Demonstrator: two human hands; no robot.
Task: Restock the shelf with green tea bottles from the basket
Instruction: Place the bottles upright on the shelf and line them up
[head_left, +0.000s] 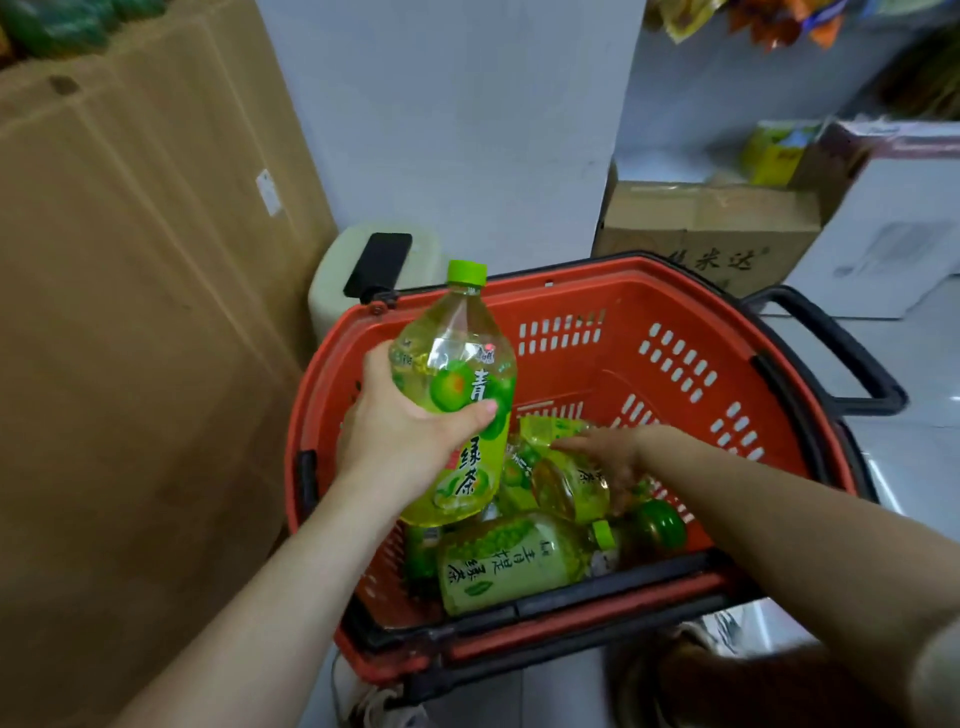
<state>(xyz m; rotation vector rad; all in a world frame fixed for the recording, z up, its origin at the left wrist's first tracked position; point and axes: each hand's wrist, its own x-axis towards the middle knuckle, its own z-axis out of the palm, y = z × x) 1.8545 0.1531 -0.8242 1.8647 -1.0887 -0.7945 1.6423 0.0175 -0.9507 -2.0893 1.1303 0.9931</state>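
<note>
A green tea bottle (453, 364) is sitting cap-up in the left hand (395, 439), fingers wrapping its label; below that hand more bottles (493, 564) are lying in the red basket (566, 379); the right hand (610, 457) is touching one, grip too blurred to tell.

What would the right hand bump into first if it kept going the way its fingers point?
Most likely the top bottle of the pile in the basket. The right hand reaches left and down, fingertips at or almost on its label; depth is unclear.
</note>
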